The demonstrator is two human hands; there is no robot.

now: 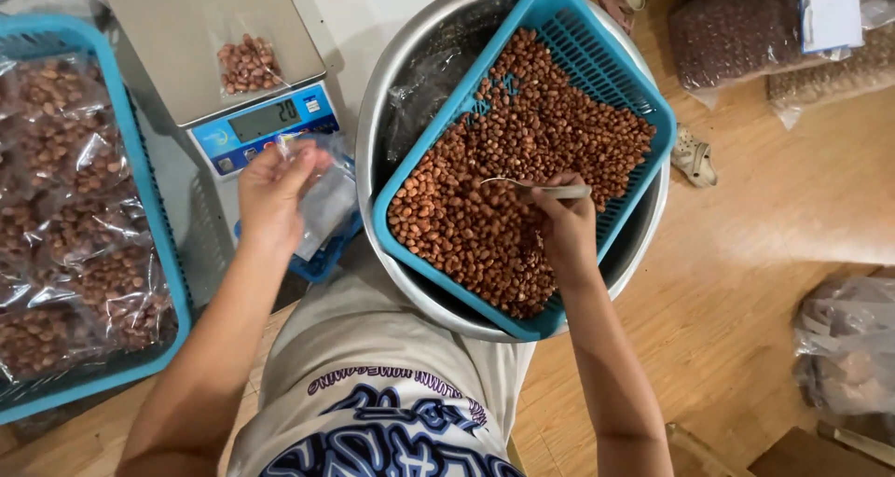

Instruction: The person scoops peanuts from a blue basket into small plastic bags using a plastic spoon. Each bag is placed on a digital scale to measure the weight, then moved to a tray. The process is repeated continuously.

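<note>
Right hand (566,223) clamped on a spoon (536,187) in the peanuts (522,151), left hand (272,190) pinching an empty clear bag (326,197)

Many filled bags (75,207) done in the left basket (149,216); 1 small bag (247,63) lying far on the scale (177,76); right basket (643,95) far from emptied, much left

The right hand (566,230) holds a metal spoon (536,187) over peanuts (522,151) in a blue basket (597,48) tilted inside a steel basin (410,57). The left hand (272,195) pinches a clear plastic bag (326,202) near a scale (186,39) carrying a small bag of peanuts (247,64). Filled bags (70,216) lie in the left blue tray (154,216).
</note>
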